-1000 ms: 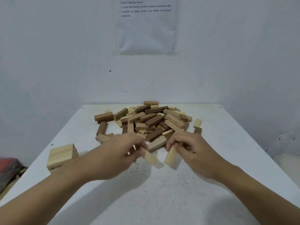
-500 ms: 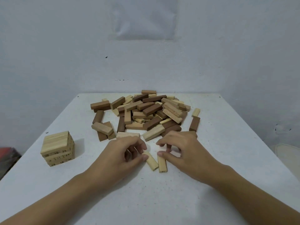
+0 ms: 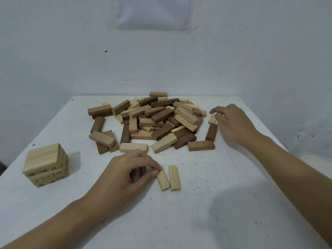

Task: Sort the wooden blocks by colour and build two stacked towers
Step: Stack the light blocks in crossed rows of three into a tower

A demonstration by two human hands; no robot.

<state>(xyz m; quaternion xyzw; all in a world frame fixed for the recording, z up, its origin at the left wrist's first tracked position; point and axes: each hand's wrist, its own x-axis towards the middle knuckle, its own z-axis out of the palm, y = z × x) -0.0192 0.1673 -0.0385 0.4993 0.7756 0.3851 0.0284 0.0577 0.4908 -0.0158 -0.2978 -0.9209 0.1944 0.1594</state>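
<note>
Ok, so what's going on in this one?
A person is sorting wooden blocks on a white table. The left hand pinches the far end of a light block, which lies flat beside a second light block near the front. The right hand curls its fingers round a pale block at the right edge of the mixed pile. A short light tower stands on the left; no dark tower is visible yet.

Printed numbers on the light tower's [image 3: 45, 165] block ends are unreadable.
</note>
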